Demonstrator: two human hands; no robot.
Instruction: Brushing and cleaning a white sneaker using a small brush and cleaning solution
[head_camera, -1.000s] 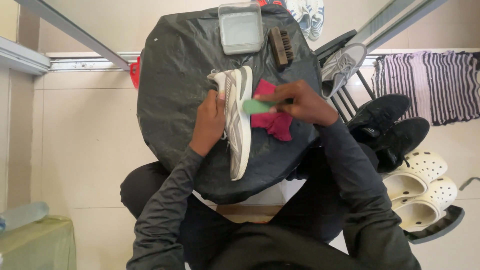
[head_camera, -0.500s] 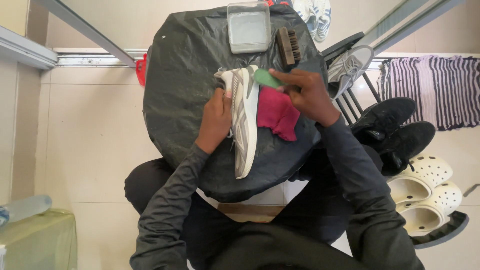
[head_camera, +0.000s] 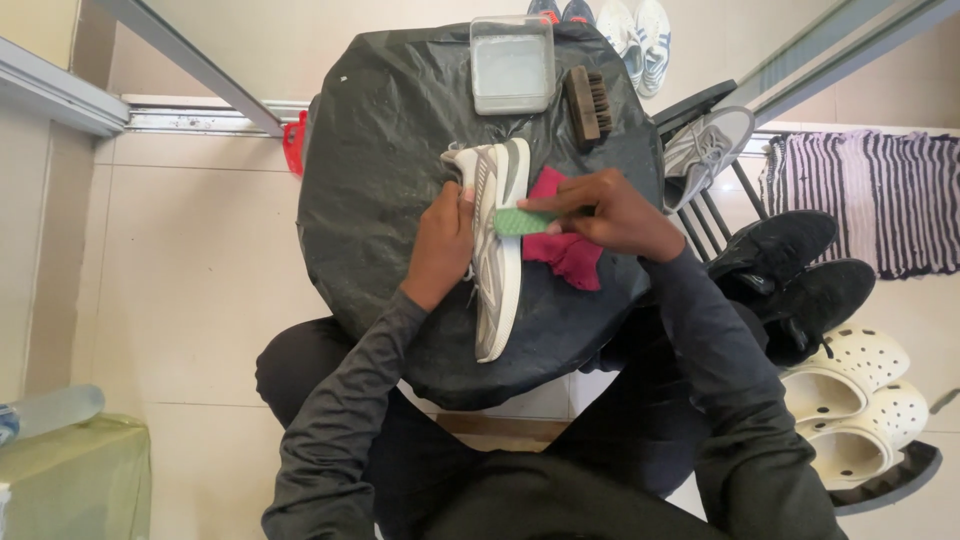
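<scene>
While the grey-and-white sneaker (head_camera: 497, 250) lies on its side across the black-covered round surface (head_camera: 380, 170), toe end toward the person, the green brush (head_camera: 522, 220) now sits at mid-shoe; half a second ago it was up near the far end, so the stroke has come back down the side. Scrubbing looks mid-way, not finished.

Left hand (head_camera: 443, 243): closed on the shoe's left edge, pinning it, forearm angled in from lower left. Right hand (head_camera: 610, 213): fingers curled shut around the brush, wrist bent inward, forearm coming in from the right.

A magenta cloth (head_camera: 570, 255) lies under the right hand, touching the shoe. Clear tub (head_camera: 512, 62) and brown bristle brush (head_camera: 587, 104) sit at the far edge, well apart.
</scene>
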